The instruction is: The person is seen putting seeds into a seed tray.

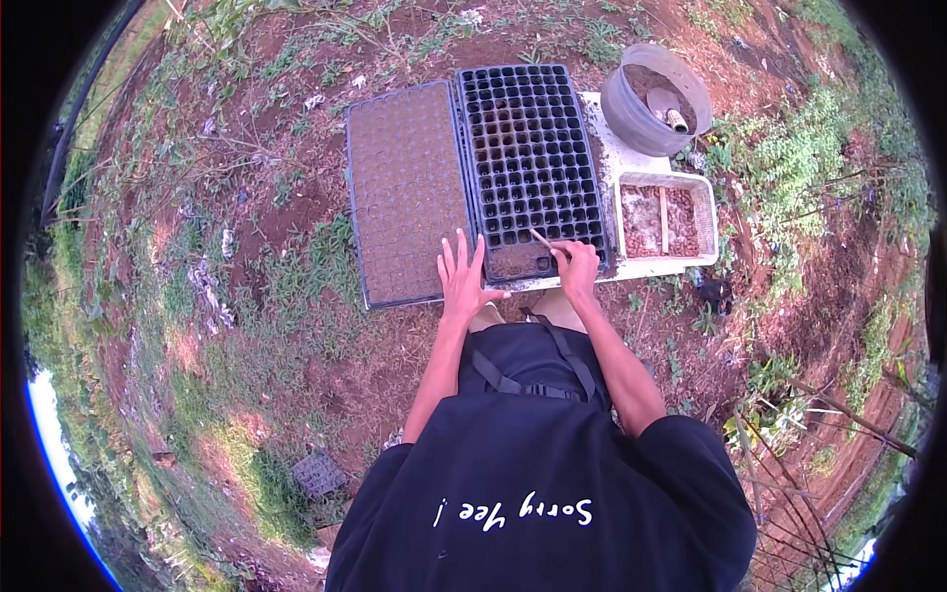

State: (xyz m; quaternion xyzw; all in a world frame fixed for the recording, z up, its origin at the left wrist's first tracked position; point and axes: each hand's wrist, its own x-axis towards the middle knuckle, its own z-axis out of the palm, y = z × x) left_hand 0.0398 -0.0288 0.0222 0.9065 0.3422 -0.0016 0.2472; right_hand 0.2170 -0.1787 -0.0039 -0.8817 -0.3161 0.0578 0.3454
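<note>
My right hand [581, 268] pinches a thin light stick [541, 239], its tip over the near rows of a black seedling tray [475, 185]. Most of this tray's cells look hollow, while soil [516, 260] covers some of the nearest ones. Fingers spread, my left hand [464, 285] lies over the near corner where this tray meets a second seedling tray [407, 192]. That second tray, on the left, is filled level with brown soil. Whether the left hand presses on either tray, I cannot tell.
Right of the trays, a white board [603, 137] shows beneath them. On that side are a white plastic basket [706, 218] of reddish-brown pellets or seeds divided by a wooden strip [664, 220], and a translucent tub [629, 122] holding soil and a small cylinder [676, 120]. Weedy ground surrounds everything.
</note>
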